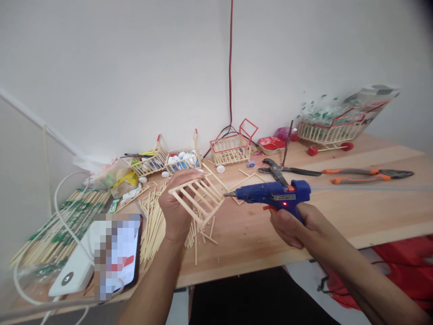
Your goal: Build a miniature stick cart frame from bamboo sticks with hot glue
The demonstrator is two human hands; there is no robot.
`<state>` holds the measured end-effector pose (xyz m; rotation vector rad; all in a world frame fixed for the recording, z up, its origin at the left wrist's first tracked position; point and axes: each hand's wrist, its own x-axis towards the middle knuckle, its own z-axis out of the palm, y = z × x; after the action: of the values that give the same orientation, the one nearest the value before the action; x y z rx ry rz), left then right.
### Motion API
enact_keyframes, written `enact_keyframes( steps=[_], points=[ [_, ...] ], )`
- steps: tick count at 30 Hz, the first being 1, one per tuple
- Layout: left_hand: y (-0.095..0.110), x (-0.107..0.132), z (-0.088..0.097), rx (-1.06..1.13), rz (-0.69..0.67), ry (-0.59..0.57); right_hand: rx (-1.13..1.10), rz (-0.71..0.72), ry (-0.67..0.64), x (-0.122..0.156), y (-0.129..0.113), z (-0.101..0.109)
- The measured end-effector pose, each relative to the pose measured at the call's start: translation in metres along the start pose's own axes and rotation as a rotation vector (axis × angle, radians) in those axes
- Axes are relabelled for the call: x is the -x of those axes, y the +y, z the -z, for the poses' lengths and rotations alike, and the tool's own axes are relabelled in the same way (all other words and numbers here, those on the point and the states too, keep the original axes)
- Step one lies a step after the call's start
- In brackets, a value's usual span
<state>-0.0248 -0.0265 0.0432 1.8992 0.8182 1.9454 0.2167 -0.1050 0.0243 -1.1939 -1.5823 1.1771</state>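
Observation:
My left hand grips a small frame of pale wooden sticks, tilted above the table, with several slats across it. Its fingers are partly hidden behind the frame. In my right hand is a blue hot glue gun, with a red light lit on its side and a finger by the orange trigger. The gun's nozzle points left and is at the frame's right edge; whether it touches cannot be told. Below the frame lies a heap of loose wooden sticks.
Small stick carts line the wall, and a larger cart stands far right. Pliers and a red-stained dish lie behind the gun. At left are a phone, a white power bank and bagged chopsticks.

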Motion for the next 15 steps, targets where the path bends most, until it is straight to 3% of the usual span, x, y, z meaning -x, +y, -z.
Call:
enact_keyframes(
  steps=[5,15],
  points=[
    [-0.0022,0.0019,-0.001,-0.031,0.023,0.052,0.014,-0.007,0.018,0.0013,0.0,-0.0007],
    [-0.0075,0.0042,-0.004,-0.074,0.232,0.125,0.114,-0.071,-0.014,0.0031,0.003,0.0004]
  ],
)
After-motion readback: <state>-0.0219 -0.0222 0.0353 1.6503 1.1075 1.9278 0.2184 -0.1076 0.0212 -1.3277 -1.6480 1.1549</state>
